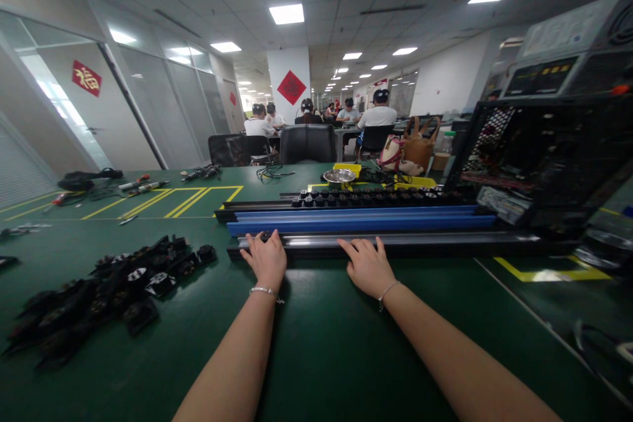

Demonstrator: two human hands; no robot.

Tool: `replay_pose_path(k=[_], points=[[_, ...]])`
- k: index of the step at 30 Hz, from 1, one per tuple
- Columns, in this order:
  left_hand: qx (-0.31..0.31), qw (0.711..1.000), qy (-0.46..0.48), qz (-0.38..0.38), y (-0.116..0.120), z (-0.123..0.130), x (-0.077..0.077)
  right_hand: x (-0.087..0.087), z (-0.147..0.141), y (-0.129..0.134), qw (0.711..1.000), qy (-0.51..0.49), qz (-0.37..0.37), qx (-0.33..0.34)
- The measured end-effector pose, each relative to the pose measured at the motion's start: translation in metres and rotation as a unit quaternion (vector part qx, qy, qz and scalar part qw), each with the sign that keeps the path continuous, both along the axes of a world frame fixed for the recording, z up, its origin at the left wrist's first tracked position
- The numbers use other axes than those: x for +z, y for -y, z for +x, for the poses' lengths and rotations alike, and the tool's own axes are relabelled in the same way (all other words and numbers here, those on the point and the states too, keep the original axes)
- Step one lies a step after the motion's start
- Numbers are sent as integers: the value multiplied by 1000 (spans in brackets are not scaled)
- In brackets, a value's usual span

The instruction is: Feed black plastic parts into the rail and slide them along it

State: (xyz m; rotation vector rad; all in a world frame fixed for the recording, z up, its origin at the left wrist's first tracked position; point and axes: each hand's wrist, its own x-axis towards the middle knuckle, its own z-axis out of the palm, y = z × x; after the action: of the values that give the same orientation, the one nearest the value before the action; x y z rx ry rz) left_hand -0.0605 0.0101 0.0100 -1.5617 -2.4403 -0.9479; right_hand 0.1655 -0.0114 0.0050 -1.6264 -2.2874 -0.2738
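My left hand (pixel 268 262) is at the left end of a long black rail (pixel 435 241) with a shiny channel along its top. Its fingers are bent around a small black part (pixel 266 236) seated in that channel, mostly hidden by them. Further right, my right hand (pixel 368 268) rests its spread fingertips on the same rail's front edge, holding nothing. Just behind lie blue rails (pixel 366 219), parallel to the black one. A row of small black round-topped modules (pixel 341 198) stands behind these.
A heap of black modules (pixel 113 290) spreads over the green table (pixel 316 349) at left. An opened computer case (pixel 539 158) stands at right. Tools (pixel 141 184) and cables lie farther back, near a metal bowl (pixel 339 176) and yellow trays (pixel 415 182). Several people sit beyond.
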Motion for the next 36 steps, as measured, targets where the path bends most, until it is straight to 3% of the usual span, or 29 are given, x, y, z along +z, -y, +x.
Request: replay_pose_path(k=[18,36], points=[[36,998,38,30,-3,-19,2,1,1,0,1000,-1,-5,3],[44,999,18,20,-4,-27,1,4,1,1,1000,-1,-13,2]])
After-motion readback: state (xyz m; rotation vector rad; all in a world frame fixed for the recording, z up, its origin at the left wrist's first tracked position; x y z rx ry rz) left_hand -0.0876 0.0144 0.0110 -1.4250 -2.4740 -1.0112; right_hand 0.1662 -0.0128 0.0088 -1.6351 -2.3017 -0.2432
